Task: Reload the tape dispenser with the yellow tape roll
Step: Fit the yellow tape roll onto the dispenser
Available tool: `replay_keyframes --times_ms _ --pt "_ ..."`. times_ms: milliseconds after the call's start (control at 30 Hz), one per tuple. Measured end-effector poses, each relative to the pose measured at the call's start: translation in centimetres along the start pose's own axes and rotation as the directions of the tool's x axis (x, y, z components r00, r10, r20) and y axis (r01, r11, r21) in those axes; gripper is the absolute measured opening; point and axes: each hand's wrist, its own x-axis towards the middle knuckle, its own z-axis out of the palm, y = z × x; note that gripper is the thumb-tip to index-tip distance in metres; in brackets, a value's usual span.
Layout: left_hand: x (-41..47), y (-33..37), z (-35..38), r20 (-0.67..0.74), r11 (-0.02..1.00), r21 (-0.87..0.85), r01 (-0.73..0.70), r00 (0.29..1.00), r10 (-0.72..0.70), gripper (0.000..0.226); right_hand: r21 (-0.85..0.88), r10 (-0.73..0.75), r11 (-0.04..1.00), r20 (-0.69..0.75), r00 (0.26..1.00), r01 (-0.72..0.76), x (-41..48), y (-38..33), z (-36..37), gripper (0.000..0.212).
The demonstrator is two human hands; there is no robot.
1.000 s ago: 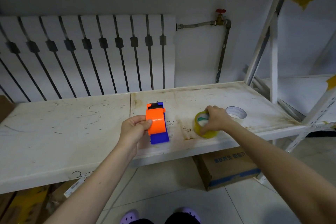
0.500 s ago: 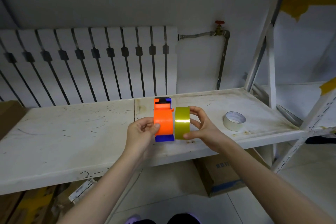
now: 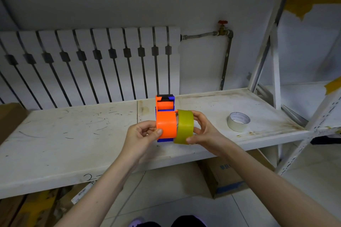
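An orange and blue tape dispenser [image 3: 165, 120] is held upright above the white shelf [image 3: 73, 134], gripped from its left side by my left hand [image 3: 143, 134]. Pressed against the dispenser's right side is the yellow tape roll [image 3: 184, 126], standing on edge. My right hand [image 3: 203, 131] clasps the roll from the right, thumb at its lower edge and fingers over its top. Whether the roll sits on the dispenser's hub is hidden.
A white tape roll [image 3: 238, 121] lies flat on the shelf to the right. A radiator [image 3: 92, 64] stands behind, a pipe with a red valve [image 3: 222, 29] beside it. Shelf uprights [image 3: 275, 72] rise at right. A cardboard box [image 3: 228, 175] sits on the floor below.
My right hand lifted the yellow roll off the shelf and brought it against the dispenser's right side. My left hand raised the dispenser off the shelf.
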Motion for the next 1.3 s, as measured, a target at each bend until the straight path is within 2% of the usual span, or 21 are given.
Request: replay_keyframes --times_ms 167,233,433,600,867,933,1000,1133,1200,1300 --pt "0.3 -0.4 -0.4 0.011 1.000 -0.001 -0.007 1.000 0.007 0.018 0.072 -0.013 0.997 0.011 1.000 0.012 0.1 0.6 0.1 0.100" --pt "0.5 -0.5 -0.5 0.025 0.999 0.034 -0.015 1.000 0.014 0.017 0.040 -0.009 0.999 0.001 1.000 0.009 0.1 0.7 0.0 0.100" --pt "0.5 -1.3 -0.5 0.086 0.998 0.058 -0.007 0.996 0.002 0.016 -0.162 -0.002 0.987 0.034 0.999 0.008 -0.3 -0.1 0.2 0.081" --pt "0.6 -2.1 -0.3 -0.011 0.999 -0.040 0.026 1.000 -0.026 0.018 -0.089 0.030 0.996 0.013 0.999 -0.029 -0.3 0.6 0.9 0.076" --pt "0.8 -2.6 0.4 0.017 0.989 -0.090 0.114 0.993 -0.113 0.021 -0.232 0.060 0.971 0.032 0.998 -0.051 -0.1 0.1 1.3 0.066" --pt "0.9 -2.5 0.6 0.046 0.982 -0.090 0.166 0.986 -0.162 0.024 -0.279 0.070 0.958 0.021 0.997 -0.061 0.2 0.2 1.5 0.074" --pt "1.2 -2.4 0.6 0.061 0.974 -0.092 0.208 0.977 -0.203 0.030 -0.282 0.076 0.957 0.009 0.997 -0.070 0.4 0.6 1.4 0.093" --pt "1.8 -2.3 0.4 0.086 0.929 -0.161 0.333 0.943 -0.323 0.036 -0.269 0.118 0.958 0.063 0.991 -0.096 0.7 0.9 1.2 0.107" --pt "2.0 -2.5 0.4 0.109 0.900 -0.217 0.377 0.926 -0.362 0.037 -0.269 0.137 0.957 0.085 0.987 -0.110 0.9 1.3 1.2 0.109" --pt "2.1 -2.5 0.6 0.135 0.869 -0.287 0.403 0.915 -0.380 0.035 -0.237 0.170 0.961 0.089 0.981 -0.145 1.3 2.5 1.5 0.099"
